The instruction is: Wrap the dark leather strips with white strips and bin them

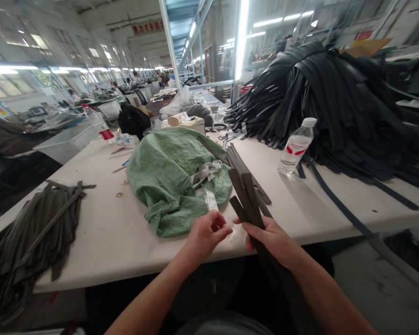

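My right hand (268,237) is wrapped round a bundle of dark brown strips (247,200), whose upper ends fan out above the thumb. Just left of it, my left hand (209,232) has curled fingers, with thumb and fingertips a little apart and nothing visible between them. A green woven sack (167,172) lies on the table (125,251) in front of my left hand, with white scraps (206,172) on its right part. More brown strips lie between the sack and the bottle.
A pile of brown strips (38,228) hangs over the table's left edge. A large heap of black strips (321,93) covers the back right. A water bottle (296,146) stands before it. Another bottle (99,123) is at the back left.
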Demonstrator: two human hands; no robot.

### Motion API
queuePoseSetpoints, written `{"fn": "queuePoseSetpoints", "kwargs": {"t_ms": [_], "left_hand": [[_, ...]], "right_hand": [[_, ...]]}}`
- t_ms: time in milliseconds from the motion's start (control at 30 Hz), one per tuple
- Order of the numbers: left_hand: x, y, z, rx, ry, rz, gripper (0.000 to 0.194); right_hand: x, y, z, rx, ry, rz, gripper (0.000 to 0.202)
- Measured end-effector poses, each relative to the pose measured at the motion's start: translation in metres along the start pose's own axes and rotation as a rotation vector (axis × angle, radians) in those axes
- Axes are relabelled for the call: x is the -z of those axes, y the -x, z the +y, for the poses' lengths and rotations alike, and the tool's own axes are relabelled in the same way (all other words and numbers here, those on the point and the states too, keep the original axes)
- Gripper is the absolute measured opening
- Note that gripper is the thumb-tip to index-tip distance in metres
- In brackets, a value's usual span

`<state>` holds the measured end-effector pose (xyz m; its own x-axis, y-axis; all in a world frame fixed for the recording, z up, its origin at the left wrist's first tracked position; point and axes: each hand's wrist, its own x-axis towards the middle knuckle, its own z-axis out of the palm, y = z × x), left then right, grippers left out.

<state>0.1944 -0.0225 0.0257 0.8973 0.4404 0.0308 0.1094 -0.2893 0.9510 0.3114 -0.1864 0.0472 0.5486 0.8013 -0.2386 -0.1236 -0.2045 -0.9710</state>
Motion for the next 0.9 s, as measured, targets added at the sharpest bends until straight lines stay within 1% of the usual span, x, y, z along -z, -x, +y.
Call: {"fn": "queuePoseSetpoints", "kwargs": {"t_ms": [67,100,167,200,233,267,333,367,400,467,567,633,700,800,900], "left_hand": [[-0.003,0.013,0.001,0.011,0.017,0.020,0.021],[-0.005,0.018,0.000,0.029,0.071,0.032,0.024],[-0.006,0.024,-0.001,0.090,0.242,0.053,0.041],[-0.006,0.026,-0.001,0.126,0.331,0.047,0.050],[-0.006,0.027,-0.002,0.161,0.404,0.020,0.054],[-0.006,0.028,-0.002,0.191,0.453,-0.027,0.051],[-0.004,0.028,0.000,0.235,0.480,-0.143,0.033],[-0.002,0.027,0.001,0.251,0.470,-0.185,0.028],[0.000,0.026,0.003,0.263,0.460,-0.200,0.028],[0.004,0.021,0.006,0.291,0.491,-0.154,0.030],[0.011,0.011,0.012,0.342,0.714,0.006,0.037],[0.015,0.004,0.016,0.369,0.903,0.108,0.042],[0.017,-0.002,0.020,0.385,1.055,0.175,0.042],[0.016,-0.008,0.025,0.403,1.183,0.210,0.036],[0.010,-0.008,0.028,0.426,1.197,0.187,0.030]], "right_hand": [[-0.010,-0.004,-0.005,0.040,0.062,0.011,0.047],[-0.013,-0.006,-0.007,0.070,0.085,0.024,0.045],[-0.019,-0.008,-0.010,0.138,0.119,0.045,0.041],[-0.022,-0.008,-0.011,0.176,0.138,0.043,0.039],[-0.024,-0.008,-0.013,0.217,0.164,0.038,0.036],[-0.026,-0.008,-0.016,0.255,0.198,0.025,0.034],[-0.030,-0.007,-0.020,0.315,0.273,-0.003,0.031],[-0.031,-0.006,-0.023,0.332,0.301,-0.007,0.031],[-0.031,-0.005,-0.024,0.337,0.320,0.005,0.032],[-0.028,0.000,-0.025,0.311,0.341,0.077,0.037],[-0.022,0.017,-0.018,0.228,0.345,0.212,0.044],[-0.019,0.031,-0.008,0.181,0.334,0.231,0.047],[-0.020,0.044,0.003,0.154,0.336,0.216,0.048],[-0.026,0.053,0.014,0.166,0.379,0.212,0.045],[-0.033,0.052,0.015,0.225,0.426,0.221,0.042]]}}
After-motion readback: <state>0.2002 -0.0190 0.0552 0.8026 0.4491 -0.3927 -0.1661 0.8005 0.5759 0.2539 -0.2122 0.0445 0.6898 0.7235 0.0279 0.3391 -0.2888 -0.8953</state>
